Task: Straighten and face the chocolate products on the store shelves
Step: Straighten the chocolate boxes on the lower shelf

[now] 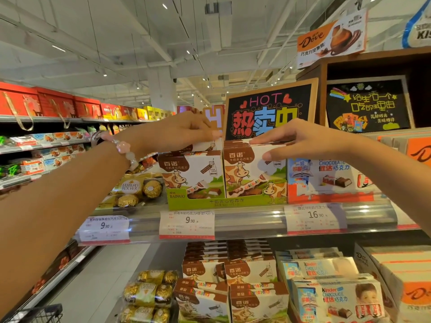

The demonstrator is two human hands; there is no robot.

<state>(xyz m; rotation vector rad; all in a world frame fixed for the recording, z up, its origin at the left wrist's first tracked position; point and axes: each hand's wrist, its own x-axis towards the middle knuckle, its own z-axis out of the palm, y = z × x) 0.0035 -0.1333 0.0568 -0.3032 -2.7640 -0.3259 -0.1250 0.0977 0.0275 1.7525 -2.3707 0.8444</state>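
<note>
Left hand [184, 131], right hand [300, 143] pinch BAINUO boxes [254, 173]; tag [187, 223] 9.90.

Bare forearms; a pale pink beaded bracelet [126, 151] circles the left wrist.

a shop: stocked shelves [233, 220] with price tags [187, 224].

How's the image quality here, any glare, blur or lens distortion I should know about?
Head view: wide-angle bending curves the shelf edge and ceiling lines; glare whitens the clear price strip near the 9.90 tag; small print there is blurred; the left aisle is soft; both hands cast mild shadows on the Bainuo boxes.
</note>
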